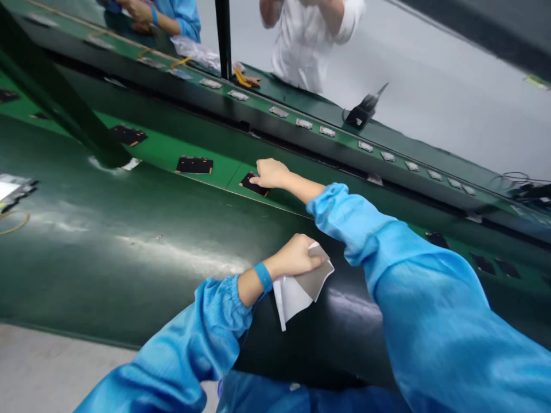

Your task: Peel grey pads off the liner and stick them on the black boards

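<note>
My left hand (297,256) is closed around a few thin white-and-grey sheets (307,287), held over the dark green worktop. A blue band circles that wrist. Reaching forward, my right hand (272,174) is at the green belt, its fingers curled and its thumb on the near face of a flat black part (252,184). The far side of that part is hidden behind the hand. Just left of it lies another flat black part (194,165) with small copper-coloured spots at its edges.
A dark green post (69,97) rises at the left. More black parts (128,135) lie along the belt. Beyond it, a ledge carries a row of small silvery pieces (279,112). Across the line are a person in white (301,46) and one in blue (183,14).
</note>
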`<state>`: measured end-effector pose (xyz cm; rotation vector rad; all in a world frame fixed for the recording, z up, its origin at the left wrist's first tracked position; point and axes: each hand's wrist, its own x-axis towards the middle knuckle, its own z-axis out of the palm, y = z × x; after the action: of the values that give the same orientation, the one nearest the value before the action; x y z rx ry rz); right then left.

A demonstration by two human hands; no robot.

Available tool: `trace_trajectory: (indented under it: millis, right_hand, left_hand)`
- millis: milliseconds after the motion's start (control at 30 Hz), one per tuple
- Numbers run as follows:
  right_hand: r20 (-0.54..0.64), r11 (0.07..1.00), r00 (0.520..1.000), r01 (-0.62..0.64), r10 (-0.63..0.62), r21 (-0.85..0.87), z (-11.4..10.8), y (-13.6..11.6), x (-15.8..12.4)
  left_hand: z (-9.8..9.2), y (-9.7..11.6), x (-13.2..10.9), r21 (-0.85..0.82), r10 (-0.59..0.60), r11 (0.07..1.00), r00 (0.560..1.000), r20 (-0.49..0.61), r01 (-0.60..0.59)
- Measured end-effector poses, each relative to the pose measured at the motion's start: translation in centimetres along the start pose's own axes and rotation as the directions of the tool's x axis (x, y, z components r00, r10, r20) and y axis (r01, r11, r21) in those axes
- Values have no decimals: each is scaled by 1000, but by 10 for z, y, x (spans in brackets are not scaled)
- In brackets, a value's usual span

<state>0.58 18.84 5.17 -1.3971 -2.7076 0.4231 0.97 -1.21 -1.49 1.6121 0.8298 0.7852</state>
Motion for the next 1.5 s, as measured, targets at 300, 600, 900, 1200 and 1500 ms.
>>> trace_trajectory:
  millis: [300, 600, 900, 1200, 1500]
  right_hand:
    - [-184, 639, 949, -23, 257, 769, 13, 108, -216]
    - [-340, 665, 919, 128, 200, 736, 66, 85, -269]
    - [-459, 827, 882, 179, 105, 532, 59, 75, -274]
    - [-440, 827, 892, 168, 104, 536, 62, 74, -274]
    - [-439, 720, 859, 128, 263, 683, 61, 70, -274]
  left_hand:
    - [-15, 5, 9, -124, -133, 988, 918, -374, 92]
    - [-14, 8, 9, 71, -87, 991, 937, -339, 117]
    - [-12, 12, 7, 132, -104, 979, 943, -316, 153]
    - [-11, 12, 6, 137, -98, 980, 950, -298, 144]
    - [-10, 13, 6, 118, -131, 978, 949, -286, 170]
